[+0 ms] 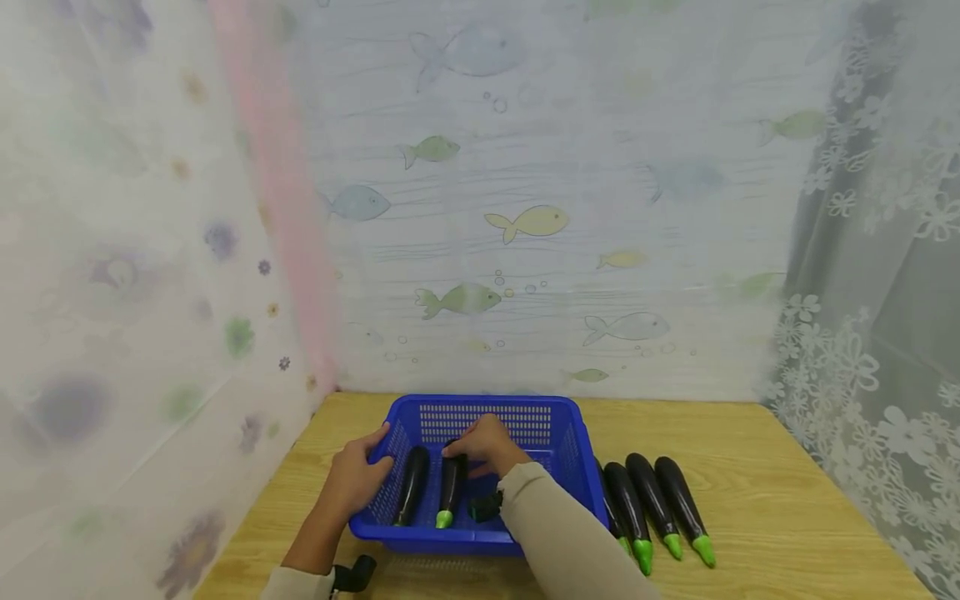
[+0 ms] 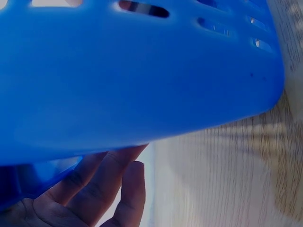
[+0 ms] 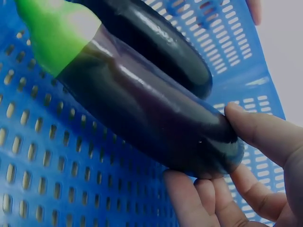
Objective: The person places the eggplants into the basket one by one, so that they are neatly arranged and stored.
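Observation:
A blue plastic basket with slotted walls stands on the table. My left hand holds its left rim; in the left wrist view the fingers are partly hidden by the basket wall. Inside the basket, my right hand grips a dark eggplant by its rounded end, thumb on one side and fingers on the other. The green stem end of this eggplant points toward me. To its left, a second eggplant lies in the basket, close to the left wall.
Several more eggplants lie side by side on the wooden table, right of the basket, green ends toward me. The nearest one is partly hidden by the basket. Patterned curtains hang behind the table and at both sides.

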Tool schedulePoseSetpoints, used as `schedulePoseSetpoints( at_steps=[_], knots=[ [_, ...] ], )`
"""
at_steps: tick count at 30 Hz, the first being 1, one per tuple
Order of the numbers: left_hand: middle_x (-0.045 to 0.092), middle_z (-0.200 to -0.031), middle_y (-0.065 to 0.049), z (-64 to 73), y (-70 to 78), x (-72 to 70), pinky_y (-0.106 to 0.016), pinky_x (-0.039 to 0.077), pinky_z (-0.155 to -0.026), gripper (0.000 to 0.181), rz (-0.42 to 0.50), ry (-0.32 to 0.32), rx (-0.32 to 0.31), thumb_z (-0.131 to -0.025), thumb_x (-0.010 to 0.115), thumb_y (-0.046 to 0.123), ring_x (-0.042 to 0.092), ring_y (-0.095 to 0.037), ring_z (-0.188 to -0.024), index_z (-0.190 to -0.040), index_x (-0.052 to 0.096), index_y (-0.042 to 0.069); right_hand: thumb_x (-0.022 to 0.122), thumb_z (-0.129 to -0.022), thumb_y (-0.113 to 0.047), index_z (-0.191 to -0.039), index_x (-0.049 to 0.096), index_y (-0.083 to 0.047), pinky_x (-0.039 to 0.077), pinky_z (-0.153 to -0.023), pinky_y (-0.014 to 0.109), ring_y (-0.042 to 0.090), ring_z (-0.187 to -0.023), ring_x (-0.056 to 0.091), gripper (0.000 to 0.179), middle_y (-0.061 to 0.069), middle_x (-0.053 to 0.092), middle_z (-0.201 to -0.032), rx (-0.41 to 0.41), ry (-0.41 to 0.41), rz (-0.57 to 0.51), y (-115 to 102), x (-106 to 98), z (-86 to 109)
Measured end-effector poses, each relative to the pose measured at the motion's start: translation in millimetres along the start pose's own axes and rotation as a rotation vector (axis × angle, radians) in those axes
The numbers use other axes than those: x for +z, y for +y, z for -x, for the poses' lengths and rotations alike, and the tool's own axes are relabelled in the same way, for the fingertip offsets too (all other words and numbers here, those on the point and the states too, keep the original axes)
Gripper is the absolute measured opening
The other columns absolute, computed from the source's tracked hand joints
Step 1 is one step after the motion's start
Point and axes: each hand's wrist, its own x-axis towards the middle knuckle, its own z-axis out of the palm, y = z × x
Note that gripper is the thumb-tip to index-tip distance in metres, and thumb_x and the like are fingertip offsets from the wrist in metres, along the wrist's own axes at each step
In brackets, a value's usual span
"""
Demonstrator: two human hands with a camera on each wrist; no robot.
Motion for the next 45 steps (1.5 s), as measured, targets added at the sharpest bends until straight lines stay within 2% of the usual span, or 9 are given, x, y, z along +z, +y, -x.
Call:
schedulePoseSetpoints(
  at_steps=[4, 12, 21, 28, 39, 45],
  knots=[
    [0.054, -0.149, -0.028, 0.0, 0.5, 1.1, -0.037, 0.054, -0.069, 0.061, -0.002, 0.009, -0.001, -0.095, 0.063, 0.017, 0.063, -0.03, -0.093, -0.154, 0.05, 0.013, 0.091, -0.073, -0.006, -0.084, 0.06, -0.006, 0.062, -0.066, 0.048, 0.026, -0.081, 0.07, 0.033, 0.013, 0.067, -0.091, 0.006, -0.009, 0.004, -1.0, 5.6, -1.5],
    [0.053, -0.15, -0.027, -0.8, -0.1, 3.6, -0.039, 0.057, -0.069, 0.06, 0.005, -0.007, -0.01, -0.096, 0.063, 0.018, 0.065, -0.029, -0.095, -0.155, 0.049, 0.015, 0.092, -0.073, -0.007, -0.089, 0.068, -0.002, 0.062, -0.064, 0.045, 0.026, -0.084, 0.068, 0.03, 0.011, 0.067, -0.092, 0.028, 0.009, 0.04, -4.2, 15.9, -2.0],
    [0.053, -0.149, -0.029, 4.6, 0.8, -0.2, -0.042, 0.058, -0.07, 0.06, -0.011, -0.009, -0.012, -0.097, 0.062, 0.018, 0.067, -0.03, -0.096, -0.155, 0.049, 0.012, 0.092, -0.073, -0.006, -0.087, 0.065, -0.003, 0.062, -0.065, 0.046, 0.027, -0.084, 0.068, 0.03, 0.011, 0.063, -0.091, 0.033, 0.005, 0.048, -2.7, 26.7, -4.5],
    [0.054, -0.148, -0.029, 4.2, 1.0, 1.0, -0.037, 0.057, -0.063, 0.061, 0.02, -0.005, -0.019, -0.096, 0.062, 0.017, 0.066, -0.027, -0.086, -0.155, 0.048, 0.013, 0.092, -0.074, -0.007, -0.09, 0.065, -0.003, 0.062, -0.061, 0.044, 0.026, -0.084, 0.066, 0.031, 0.011, 0.062, -0.092, 0.027, 0.016, 0.05, 1.2, 27.2, -9.5],
    [0.055, -0.147, -0.029, 2.6, -1.7, 2.3, -0.038, 0.058, -0.064, 0.061, 0.017, 0.001, -0.018, -0.096, 0.063, 0.017, 0.067, -0.027, -0.087, -0.155, 0.048, 0.012, 0.092, -0.074, -0.007, -0.091, 0.065, -0.001, 0.062, -0.059, 0.043, 0.028, -0.083, 0.066, 0.032, 0.013, 0.061, -0.093, 0.032, 0.014, 0.07, 4.7, 28.6, -15.6],
    [0.054, -0.148, -0.029, 1.6, -2.0, 2.6, -0.038, 0.057, -0.063, 0.06, 0.029, -0.005, -0.016, -0.096, 0.062, 0.017, 0.067, -0.026, -0.087, -0.155, 0.049, 0.013, 0.091, -0.075, -0.008, -0.087, 0.064, -0.002, 0.062, -0.06, 0.044, 0.026, -0.079, 0.067, 0.03, 0.012, 0.06, -0.091, 0.027, 0.005, 0.075, 4.5, 27.6, -13.8]
  ],
)
